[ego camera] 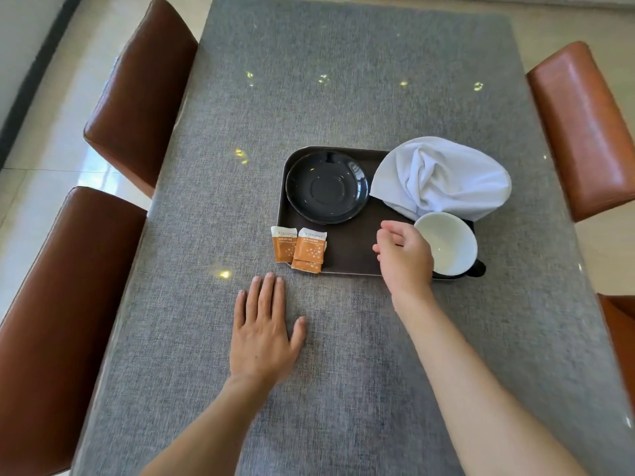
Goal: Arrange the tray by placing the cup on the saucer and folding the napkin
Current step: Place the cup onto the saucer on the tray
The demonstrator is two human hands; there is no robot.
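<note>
A dark brown tray lies on the grey table. A black saucer with nothing on it sits in the tray's far left corner. A crumpled white napkin lies over the tray's far right corner. A cup, white inside and dark outside, stands at the tray's near right corner. My right hand is at the cup's left side, fingers loosely curled; whether it touches the cup I cannot tell. My left hand rests flat on the table, in front of the tray.
Several orange sachets lie at the tray's near left corner, partly over its edge. Brown leather chairs stand on both sides: two on the left, others on the right. The grey table reaches far beyond the tray.
</note>
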